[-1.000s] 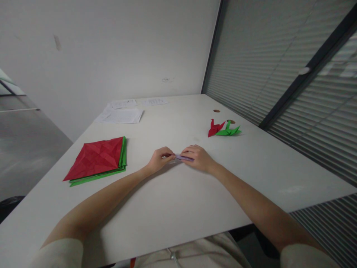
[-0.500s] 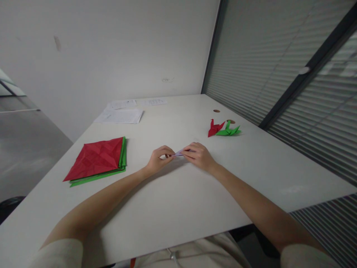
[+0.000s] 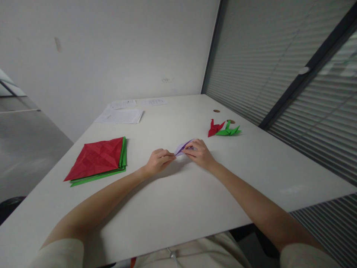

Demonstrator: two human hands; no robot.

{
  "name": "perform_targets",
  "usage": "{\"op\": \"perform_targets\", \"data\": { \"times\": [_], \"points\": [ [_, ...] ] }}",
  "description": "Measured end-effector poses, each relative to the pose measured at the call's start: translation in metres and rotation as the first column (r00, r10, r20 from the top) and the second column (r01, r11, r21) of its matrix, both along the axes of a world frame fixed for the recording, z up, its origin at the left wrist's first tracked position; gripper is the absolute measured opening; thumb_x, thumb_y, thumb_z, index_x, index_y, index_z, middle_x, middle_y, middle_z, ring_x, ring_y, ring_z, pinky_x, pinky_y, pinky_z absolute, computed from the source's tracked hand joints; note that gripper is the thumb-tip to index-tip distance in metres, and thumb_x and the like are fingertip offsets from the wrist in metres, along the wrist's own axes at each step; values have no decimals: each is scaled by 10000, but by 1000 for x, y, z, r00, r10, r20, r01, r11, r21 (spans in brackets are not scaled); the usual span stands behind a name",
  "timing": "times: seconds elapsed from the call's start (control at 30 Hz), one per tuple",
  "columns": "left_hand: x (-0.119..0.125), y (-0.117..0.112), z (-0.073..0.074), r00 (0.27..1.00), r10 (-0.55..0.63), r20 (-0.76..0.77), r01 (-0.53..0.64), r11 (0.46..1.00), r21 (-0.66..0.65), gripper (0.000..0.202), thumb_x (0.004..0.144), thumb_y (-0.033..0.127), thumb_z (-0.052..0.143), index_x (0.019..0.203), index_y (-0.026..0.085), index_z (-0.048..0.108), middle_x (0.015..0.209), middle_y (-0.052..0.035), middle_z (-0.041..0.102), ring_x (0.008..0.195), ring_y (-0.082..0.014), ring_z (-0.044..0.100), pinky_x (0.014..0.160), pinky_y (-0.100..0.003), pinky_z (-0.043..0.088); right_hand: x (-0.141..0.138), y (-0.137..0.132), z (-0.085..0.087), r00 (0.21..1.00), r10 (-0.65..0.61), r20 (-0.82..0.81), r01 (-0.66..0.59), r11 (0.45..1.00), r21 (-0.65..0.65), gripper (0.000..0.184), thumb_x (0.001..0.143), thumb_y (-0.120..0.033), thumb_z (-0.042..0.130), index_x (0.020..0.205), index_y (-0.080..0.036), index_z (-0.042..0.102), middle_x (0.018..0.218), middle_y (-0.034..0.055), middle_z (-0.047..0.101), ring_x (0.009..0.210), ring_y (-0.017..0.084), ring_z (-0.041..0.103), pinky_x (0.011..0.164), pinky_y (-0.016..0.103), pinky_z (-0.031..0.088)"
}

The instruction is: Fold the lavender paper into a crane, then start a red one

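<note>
A folded piece of purple origami paper (image 3: 180,149) is held between my hands above the middle of the table. My left hand (image 3: 159,161) pinches its left tip between thumb and fingers. On the other side, my right hand (image 3: 200,154) is closed on the paper, with fingers at an opened fold that shows a darker purple inside. Part of the paper is hidden behind the right-hand fingers. Beyond my right hand stand a red folded paper crane (image 3: 214,128) and a green folded paper crane (image 3: 229,130), touching or nearly so.
A stack of creased paper sheets, red (image 3: 97,158) on top and green (image 3: 123,160) beneath, lies on the left of the white table (image 3: 173,208). Printed papers (image 3: 122,116) lie at the back left. Two round holes (image 3: 216,111) are near the window blinds (image 3: 245,70).
The purple paper has turned and its fold has spread, so more of its face shows. My left fingers have closed nearer together at its tip; my right hand has shifted slightly.
</note>
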State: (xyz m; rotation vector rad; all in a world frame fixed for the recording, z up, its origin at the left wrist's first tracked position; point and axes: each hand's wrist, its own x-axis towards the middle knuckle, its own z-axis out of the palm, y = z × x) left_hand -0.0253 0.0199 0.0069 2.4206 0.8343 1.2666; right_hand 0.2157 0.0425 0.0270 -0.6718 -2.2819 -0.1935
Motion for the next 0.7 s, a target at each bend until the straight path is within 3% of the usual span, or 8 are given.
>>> {"op": "perform_targets", "data": {
  "times": [0.13,0.23,0.3,0.4,0.47,0.5,0.6,0.7],
  "points": [
    [2,-5,1,998,-58,32,61,995,-85,257,850,438,591,891,186,622,905,-94,633,845,-175,602,804,-340,477,1,0,-1,996,-46,-77,49,998,33,177,889,-246,577,899,-293,747,818,52,580,756,180,454,739,355,384],
    [14,-9,5,922,117,369,19,938,-345,384,887,523,482,1065,184,512,1029,-100,563,897,-172,598,749,-327,510,1,-1,-4,988,-14,-154,12,1000,-10,215,907,-225,537,918,-275,746,818,55,532,740,168,452,690,320,422],
    [24,-11,9,851,196,487,156,791,-592,484,851,549,532,1176,201,442,1053,-96,554,856,-176,623,687,-325,530,2,-1,-7,982,1,-186,-8,999,-36,224,910,-218,524,947,-263,740,852,63,521,778,173,473,683,310,450],
    [34,-16,17,835,117,538,433,465,-772,528,790,542,628,1107,136,512,912,-104,621,742,-185,646,671,-343,531,2,-4,-9,980,0,-201,-7,999,-34,224,896,-207,538,984,-273,733,898,71,515,836,187,491,718,328,481],
    [36,-18,19,822,77,565,496,392,-775,458,724,481,725,945,106,583,790,-74,635,688,-159,633,669,-309,513,1,-6,-10,980,18,-196,-24,999,-27,246,888,-181,541,1005,-293,725,934,72,511,858,191,495,743,344,490],
    [35,-19,19,820,71,569,501,394,-771,423,690,452,761,865,101,603,740,-53,629,660,-140,617,660,-289,501,0,-6,-10,980,34,-194,-41,999,-29,271,887,-164,533,1026,-306,717,955,72,508,864,190,497,753,350,492],
    [33,-17,15,826,122,550,436,482,-760,385,627,432,801,722,104,625,654,-12,605,600,-108,569,620,-261,474,-6,-6,-13,966,42,-254,-69,993,-100,381,879,-152,510,1198,-326,628,1027,76,491,881,187,510,795,374,496],
    [31,-12,9,849,192,492,311,570,-760,405,609,476,794,681,112,633,615,-7,604,564,-108,545,578,-257,460,-12,0,-19,895,-72,-440,-95,933,-346,567,854,-275,559,1401,-269,411,1086,94,498,879,186,544,775,368,510]
  ]
}}
